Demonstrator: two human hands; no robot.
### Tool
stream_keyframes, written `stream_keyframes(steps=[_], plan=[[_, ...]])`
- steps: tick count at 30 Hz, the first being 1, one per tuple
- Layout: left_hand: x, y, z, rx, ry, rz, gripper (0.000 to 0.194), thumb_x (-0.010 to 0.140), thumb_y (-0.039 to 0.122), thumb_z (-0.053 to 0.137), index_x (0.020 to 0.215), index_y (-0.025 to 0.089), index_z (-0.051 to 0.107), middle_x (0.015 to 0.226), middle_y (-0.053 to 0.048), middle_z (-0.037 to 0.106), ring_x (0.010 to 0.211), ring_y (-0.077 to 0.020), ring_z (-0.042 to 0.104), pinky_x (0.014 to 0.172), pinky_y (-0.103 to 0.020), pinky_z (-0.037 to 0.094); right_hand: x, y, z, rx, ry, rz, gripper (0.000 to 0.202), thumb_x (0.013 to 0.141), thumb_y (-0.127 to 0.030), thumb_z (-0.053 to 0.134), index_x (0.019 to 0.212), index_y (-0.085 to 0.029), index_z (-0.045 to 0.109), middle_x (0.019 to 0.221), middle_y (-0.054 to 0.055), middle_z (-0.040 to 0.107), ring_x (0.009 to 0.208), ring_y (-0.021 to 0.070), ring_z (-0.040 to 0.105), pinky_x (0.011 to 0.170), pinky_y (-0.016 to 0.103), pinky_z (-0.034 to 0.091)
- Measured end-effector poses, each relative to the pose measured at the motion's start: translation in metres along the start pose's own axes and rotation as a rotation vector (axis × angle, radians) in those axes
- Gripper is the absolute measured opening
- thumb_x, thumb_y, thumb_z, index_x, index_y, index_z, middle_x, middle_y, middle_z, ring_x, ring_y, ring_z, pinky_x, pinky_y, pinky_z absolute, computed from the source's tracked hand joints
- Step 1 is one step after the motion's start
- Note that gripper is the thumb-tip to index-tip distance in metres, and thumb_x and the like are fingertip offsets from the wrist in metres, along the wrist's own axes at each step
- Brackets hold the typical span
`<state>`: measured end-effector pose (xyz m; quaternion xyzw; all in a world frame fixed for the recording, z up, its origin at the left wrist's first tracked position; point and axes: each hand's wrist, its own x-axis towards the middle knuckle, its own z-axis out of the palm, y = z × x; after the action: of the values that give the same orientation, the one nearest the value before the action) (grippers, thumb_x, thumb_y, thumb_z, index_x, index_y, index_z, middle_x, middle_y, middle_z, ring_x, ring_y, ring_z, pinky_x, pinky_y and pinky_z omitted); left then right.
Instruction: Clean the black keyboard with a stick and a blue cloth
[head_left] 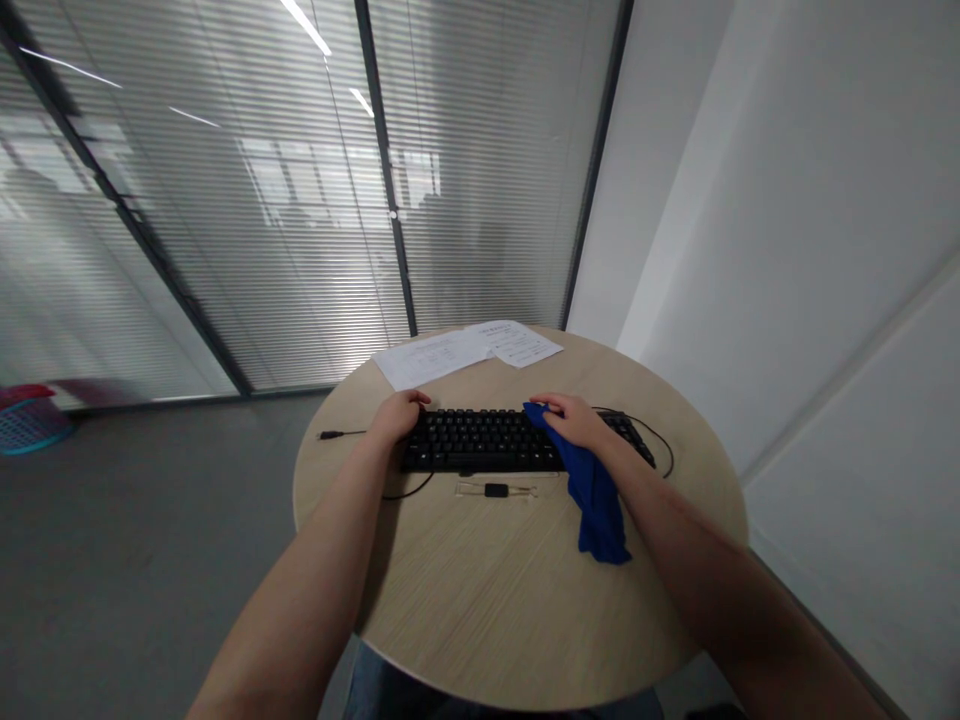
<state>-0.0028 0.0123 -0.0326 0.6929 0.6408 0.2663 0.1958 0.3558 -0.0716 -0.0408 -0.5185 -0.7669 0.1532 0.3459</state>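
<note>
A black computer keyboard (480, 440) lies flat across the round table, its keys facing up. My left hand (400, 412) is closed on the keyboard's left end, fingers curled at the far edge. Over the right part of the keys, my right hand (574, 417) grips a blue cloth (596, 500) between thumb and fingers. The cloth's top touches the keyboard, and its loose end trails toward me over the tabletop. Just in front of the keyboard lies a small black piece with thin, pale strips on both sides (496, 490); its kind I cannot make out.
Printed paper sheets (435, 358) lie at the far side of the wooden table (480, 600). A cable with a plug (330, 435) lies left of the keyboard, and more cable loops at its right. Glass with blinds stands behind; a blue and red basket (34, 425) is on the floor.
</note>
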Motion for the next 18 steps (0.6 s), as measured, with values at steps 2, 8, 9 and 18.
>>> stream_keyframes(steps=[2, 8, 9, 18], plan=[[0.0001, 0.0005, -0.0001, 0.005, -0.011, -0.008, 0.039, 0.074, 0.013, 0.049, 0.102, 0.018, 0.076, 0.103, -0.008, 0.077, 0.095, -0.0232, 0.07, 0.084, -0.03, 0.051, 0.0007, -0.0007, -0.001, 0.014, -0.01, 0.013, 0.043, 0.081, -0.015, 0.054, 0.12, -0.023, 0.072, 0.11, 0.005, 0.076, 0.099, 0.0215, 0.07, 0.097, 0.036, 0.051], [-0.0017, 0.0041, -0.0025, 0.0, -0.011, -0.024, 0.036, 0.075, 0.014, 0.052, 0.101, 0.019, 0.077, 0.1, -0.007, 0.078, 0.092, -0.0227, 0.07, 0.082, -0.029, 0.051, 0.0018, -0.001, 0.0007, -0.088, 0.004, -0.025, 0.042, 0.083, -0.014, 0.053, 0.12, -0.02, 0.072, 0.109, 0.006, 0.076, 0.097, 0.0224, 0.07, 0.096, 0.037, 0.051], [-0.0023, 0.0046, -0.0029, 0.001, -0.009, -0.021, 0.036, 0.076, 0.014, 0.053, 0.101, 0.019, 0.077, 0.1, -0.006, 0.078, 0.091, -0.0226, 0.07, 0.082, -0.029, 0.051, 0.0017, -0.0004, 0.0014, -0.093, -0.003, -0.041, 0.043, 0.082, -0.013, 0.053, 0.12, -0.021, 0.072, 0.112, 0.006, 0.076, 0.099, 0.0226, 0.069, 0.097, 0.036, 0.051], [-0.0014, 0.0045, -0.002, 0.011, -0.005, -0.021, 0.034, 0.078, 0.015, 0.054, 0.103, 0.018, 0.077, 0.1, -0.007, 0.078, 0.093, -0.0228, 0.069, 0.081, -0.028, 0.05, 0.0021, 0.0076, -0.0031, -0.282, 0.17, -0.219, 0.019, 0.089, -0.029, 0.064, 0.1, -0.022, 0.078, 0.094, 0.009, 0.073, 0.095, 0.0256, 0.065, 0.094, 0.043, 0.049]])
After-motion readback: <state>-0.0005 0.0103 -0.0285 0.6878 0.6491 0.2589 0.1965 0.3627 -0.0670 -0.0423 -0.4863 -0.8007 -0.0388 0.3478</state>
